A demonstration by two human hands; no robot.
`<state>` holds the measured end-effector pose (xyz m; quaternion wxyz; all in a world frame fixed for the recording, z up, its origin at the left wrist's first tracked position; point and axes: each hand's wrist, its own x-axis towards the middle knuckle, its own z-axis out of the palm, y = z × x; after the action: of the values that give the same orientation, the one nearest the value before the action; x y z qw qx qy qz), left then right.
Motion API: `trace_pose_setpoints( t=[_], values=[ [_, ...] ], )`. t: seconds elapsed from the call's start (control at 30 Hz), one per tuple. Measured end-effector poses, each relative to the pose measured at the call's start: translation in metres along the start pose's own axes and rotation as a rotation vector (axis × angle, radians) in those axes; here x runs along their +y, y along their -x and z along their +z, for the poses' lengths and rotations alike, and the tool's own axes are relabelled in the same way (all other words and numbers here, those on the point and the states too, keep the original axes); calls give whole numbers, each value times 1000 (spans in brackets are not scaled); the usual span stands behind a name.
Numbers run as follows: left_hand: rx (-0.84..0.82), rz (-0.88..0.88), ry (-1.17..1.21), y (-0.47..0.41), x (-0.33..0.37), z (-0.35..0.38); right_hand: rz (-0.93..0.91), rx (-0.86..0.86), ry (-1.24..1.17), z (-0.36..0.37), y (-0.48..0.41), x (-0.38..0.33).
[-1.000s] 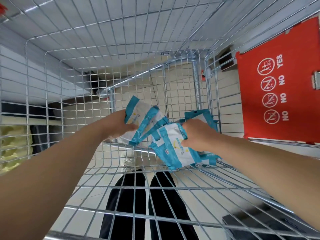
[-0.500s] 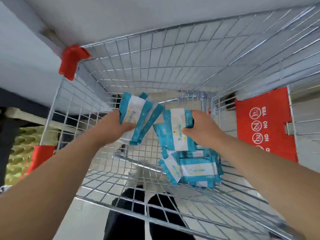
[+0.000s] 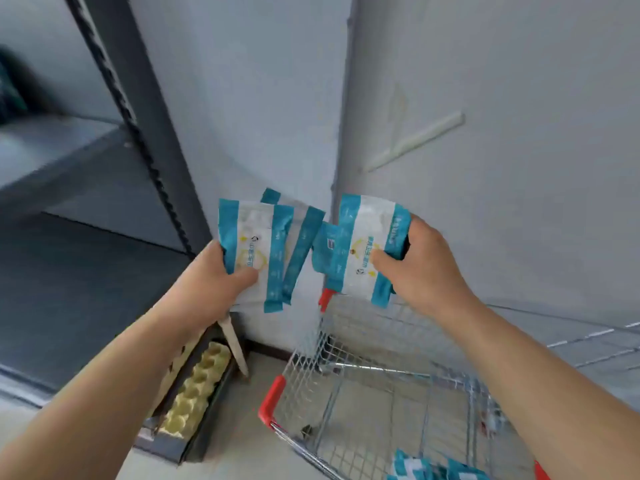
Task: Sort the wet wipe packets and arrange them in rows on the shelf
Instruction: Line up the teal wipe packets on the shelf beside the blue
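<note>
**A:** Where are the packets?

**B:** In both my hands, lifted above the cart (image 3: pixel 363 386). My left hand (image 3: pixel 211 278) grips a splayed fan (image 3: pixel 256 251) of at least three, with the thumb across the front and the fingers curled behind. My right hand (image 3: pixel 419 268) pinches a bunch (image 3: pixel 360 247) of at least two, thumb on the face and fingers (image 3: pixel 415 230) wrapped over the far edge. A few spares (image 3: pixel 433 469) lie in the cart's near corner.

**A:** Which way is the shelf from there?

**B:** To my left. Its pale board (image 3: pixel 52 143) sits up and left of the left hand, beyond the dark post (image 3: pixel 138 109). A darker board (image 3: pixel 86 271) lies lower, about level with my left wrist. The left hand is the nearer one. The right hand is well apart from the shelf, over the cart, with only the wall (image 3: pixel 485 98) behind it.

**A:** How do the packets lie?

**B:** They're roughly upright, long axis top to bottom. The fan's rear packets lean right, and the bunch tips slightly left, so the two nearly meet in the middle.

**A:** What's your call?

**B:** I'd swing left and lead with the left hand. The fan has to clear the post, and splayed like that a corner could catch. I'd square it up before setting it down in a row.
</note>
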<state>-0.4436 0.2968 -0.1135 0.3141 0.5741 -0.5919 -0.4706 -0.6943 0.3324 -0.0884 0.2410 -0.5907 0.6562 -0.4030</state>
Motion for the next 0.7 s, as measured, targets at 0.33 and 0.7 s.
trace_pose_setpoints(
  t=[0.33, 0.7],
  values=[
    [266, 175, -1, 47, 13, -293, -281, 19, -74, 167, -29, -250],
    [306, 69, -153, -15, -17, -449, -528, -9, 540, 304, -88, -330]
  ],
)
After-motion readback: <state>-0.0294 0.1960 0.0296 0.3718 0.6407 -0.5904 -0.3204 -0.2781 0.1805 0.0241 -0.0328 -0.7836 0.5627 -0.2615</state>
